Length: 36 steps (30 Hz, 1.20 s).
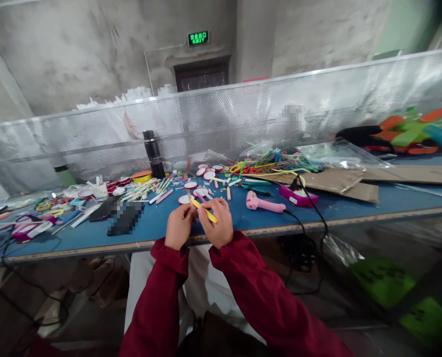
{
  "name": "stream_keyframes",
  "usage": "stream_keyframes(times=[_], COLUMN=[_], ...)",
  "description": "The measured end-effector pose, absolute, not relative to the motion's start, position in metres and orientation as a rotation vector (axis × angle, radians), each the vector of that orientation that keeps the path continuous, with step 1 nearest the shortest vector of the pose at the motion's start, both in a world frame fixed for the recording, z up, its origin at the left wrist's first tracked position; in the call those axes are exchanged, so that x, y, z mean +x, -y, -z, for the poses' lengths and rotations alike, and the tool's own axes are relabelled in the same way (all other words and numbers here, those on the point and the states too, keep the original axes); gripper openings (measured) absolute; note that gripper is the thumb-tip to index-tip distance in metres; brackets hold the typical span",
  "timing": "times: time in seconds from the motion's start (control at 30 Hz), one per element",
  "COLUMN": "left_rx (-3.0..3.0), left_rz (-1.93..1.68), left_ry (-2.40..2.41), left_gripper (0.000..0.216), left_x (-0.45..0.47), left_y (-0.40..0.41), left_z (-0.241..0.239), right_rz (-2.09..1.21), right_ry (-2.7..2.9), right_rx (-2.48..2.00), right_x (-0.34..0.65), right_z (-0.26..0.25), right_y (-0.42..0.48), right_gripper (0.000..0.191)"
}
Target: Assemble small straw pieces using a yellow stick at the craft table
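Above the front edge of the table, my right hand (pixel 218 220) is closed around a slim yellow utility knife (pixel 209 215), which slants up and to the left. Right beside it, my left hand (pixel 179 225) is closed in a pinch near the knife's front end; what its fingers hold is too small to make out. Just beyond my hands lie round white discs with red rims (pixel 185 199) and short pink sticks (pixel 164 196). A pink glue gun (pixel 264 203) rests on the blue table (pixel 157 218) to the right of my hands.
Purple boxes (pixel 298 196) with cords lie at both sides. Pliers (pixel 257 188), coloured cords (pixel 280 162) and flat cardboard (pixel 340 184) are at the right. A black bottle (pixel 154 154) stands behind many thin sticks. Dark phones (pixel 127 218) lie left. A perforated metal panel (pixel 213 119) borders the back.
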<state>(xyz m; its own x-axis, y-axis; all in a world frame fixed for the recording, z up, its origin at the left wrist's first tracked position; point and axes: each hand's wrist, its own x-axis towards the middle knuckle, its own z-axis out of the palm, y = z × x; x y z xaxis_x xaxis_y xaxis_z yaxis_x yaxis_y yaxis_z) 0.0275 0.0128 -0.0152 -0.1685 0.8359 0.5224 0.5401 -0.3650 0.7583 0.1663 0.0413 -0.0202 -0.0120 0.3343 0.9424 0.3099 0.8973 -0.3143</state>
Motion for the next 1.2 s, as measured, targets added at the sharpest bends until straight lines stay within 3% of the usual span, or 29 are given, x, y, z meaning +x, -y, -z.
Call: stream_keyframes(times=[1.2], left_rx=[1.822], left_rz=[-1.564], left_ry=[-1.564], left_gripper=[0.025], left_x=[0.0276], left_y=[-0.0115], left_z=[0.0131], right_rz=[0.007], right_ry=[1.592], right_rx=[-0.501], right_x=[0.1656], right_z=[0.0208], right_y=[-0.0419], right_gripper=[0.011])
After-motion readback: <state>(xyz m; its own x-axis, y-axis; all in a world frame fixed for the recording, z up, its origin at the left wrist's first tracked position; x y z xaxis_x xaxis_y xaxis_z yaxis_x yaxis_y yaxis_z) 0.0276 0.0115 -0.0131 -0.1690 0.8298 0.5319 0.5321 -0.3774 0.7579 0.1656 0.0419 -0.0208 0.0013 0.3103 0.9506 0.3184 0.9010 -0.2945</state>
